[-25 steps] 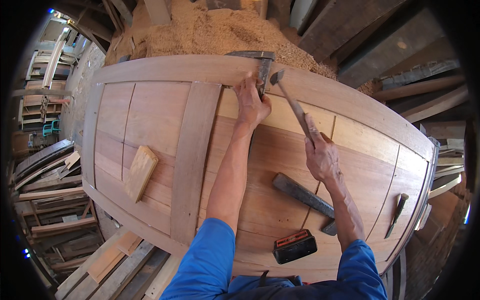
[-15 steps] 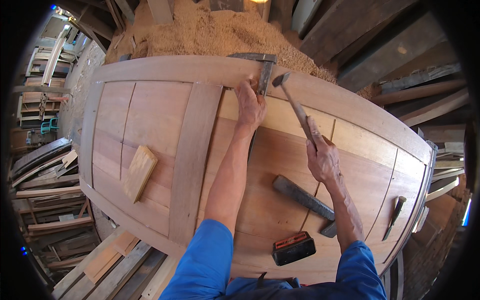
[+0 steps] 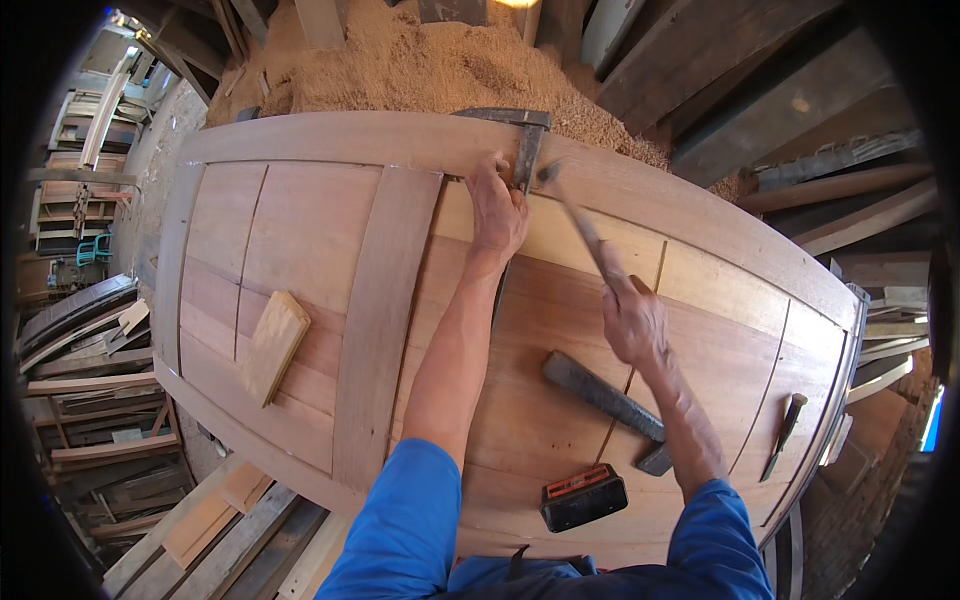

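Observation:
A large wooden panel door (image 3: 385, 300) lies flat before me. My left hand (image 3: 497, 212) rests at its far rail, beside the metal jaw of a bar clamp (image 3: 530, 150). Its fingers are closed in a pinch; whatever they hold is hidden. In my right hand (image 3: 636, 318) is a hammer (image 3: 585, 225), gripped by its handle. The hammer's head is slightly blurred, just right of the clamp jaw. Under my right forearm lies a second hammer (image 3: 603, 393) with a thick dark handle. Nearer me sits a black box-shaped thing with a red top (image 3: 583, 500).
A pale wood block (image 3: 277, 345) lies on the door's left part, and a chisel-like tool (image 3: 784, 435) on its right. Sawdust (image 3: 400, 75) is heaped beyond the far edge. Timber beams (image 3: 780, 120) stand at far right; stacked boards (image 3: 105, 365) fill the left.
My right hand and the hammer have shifted slightly left, the head lower and closer to the clamp. My left hand stays at the rail. The whole view has drifted slightly.

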`<action>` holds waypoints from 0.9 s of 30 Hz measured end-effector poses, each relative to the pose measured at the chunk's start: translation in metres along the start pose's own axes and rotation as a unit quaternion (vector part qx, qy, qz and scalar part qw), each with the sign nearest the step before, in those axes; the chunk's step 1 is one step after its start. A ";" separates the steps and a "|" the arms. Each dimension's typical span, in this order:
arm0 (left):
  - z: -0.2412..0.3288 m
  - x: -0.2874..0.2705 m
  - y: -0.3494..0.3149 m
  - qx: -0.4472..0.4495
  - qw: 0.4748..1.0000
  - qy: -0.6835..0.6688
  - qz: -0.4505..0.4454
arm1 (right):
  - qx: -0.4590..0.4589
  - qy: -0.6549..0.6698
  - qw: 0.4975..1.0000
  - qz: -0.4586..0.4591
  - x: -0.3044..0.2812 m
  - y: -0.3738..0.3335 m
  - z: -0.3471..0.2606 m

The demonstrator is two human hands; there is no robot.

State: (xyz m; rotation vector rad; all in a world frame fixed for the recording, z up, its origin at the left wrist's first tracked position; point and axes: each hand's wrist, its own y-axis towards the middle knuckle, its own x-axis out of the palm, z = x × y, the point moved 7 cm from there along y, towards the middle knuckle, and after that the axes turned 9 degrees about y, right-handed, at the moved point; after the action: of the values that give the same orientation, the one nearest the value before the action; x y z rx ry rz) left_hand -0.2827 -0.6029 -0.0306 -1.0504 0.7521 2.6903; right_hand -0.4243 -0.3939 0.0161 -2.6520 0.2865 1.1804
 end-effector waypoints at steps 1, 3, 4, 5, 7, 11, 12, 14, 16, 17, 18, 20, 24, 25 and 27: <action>-0.001 -0.001 0.000 -0.001 1.000 0.006 0.001 | 0.018 0.023 0.999 -0.017 -0.005 0.005 0.001; -0.009 -0.001 -0.006 -0.009 1.000 0.019 0.001 | -0.025 0.091 0.995 0.024 -0.018 0.005 -0.012; -0.013 -0.001 -0.006 -0.010 1.000 0.020 0.006 | -0.085 0.135 0.983 0.086 -0.027 0.000 -0.029; -0.010 0.000 0.002 -0.008 1.000 0.017 0.013 | -0.144 0.175 0.962 0.151 -0.038 -0.005 -0.039; -0.004 0.003 0.005 0.008 1.000 0.010 0.018 | -0.170 0.144 0.953 0.203 -0.022 -0.012 -0.022; -0.005 0.002 0.000 0.009 1.000 0.018 0.012 | -0.022 0.061 0.997 0.036 -0.003 -0.002 0.007; -0.009 0.001 -0.005 -0.009 1.000 0.025 0.004 | -0.022 0.076 0.997 0.024 -0.006 0.000 -0.001; -0.007 -0.003 0.000 -0.013 1.000 -0.002 0.025 | -0.088 0.135 0.980 0.113 -0.019 -0.001 -0.019; 0.000 0.002 0.003 -0.010 0.999 -0.021 0.028 | -0.182 0.184 0.936 0.241 -0.021 -0.016 -0.015; 0.000 0.001 0.002 -0.007 1.000 -0.013 0.025 | -0.116 0.092 0.976 0.160 -0.011 -0.008 -0.010; -0.001 0.000 0.002 -0.005 1.000 -0.006 0.022 | -0.069 0.060 0.991 0.098 -0.006 -0.003 -0.003; -0.005 0.000 0.003 -0.011 0.999 0.033 0.020 | 0.027 -0.005 0.999 -0.031 -0.004 0.004 0.006; -0.005 -0.002 0.004 0.031 0.997 0.019 0.066 | -0.184 0.174 0.944 0.210 -0.030 -0.013 -0.029; -0.004 -0.001 0.003 0.022 0.998 0.012 0.049 | -0.129 0.127 0.967 0.178 -0.014 -0.014 -0.011; -0.003 0.000 0.004 0.006 1.000 0.003 0.023 | -0.031 0.040 0.997 0.053 -0.005 0.005 0.002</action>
State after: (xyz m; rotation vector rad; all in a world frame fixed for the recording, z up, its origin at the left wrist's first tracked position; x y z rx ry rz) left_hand -0.2819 -0.6085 -0.0310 -1.0521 0.8015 2.7187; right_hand -0.4304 -0.3973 0.0180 -2.7741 0.4151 1.1317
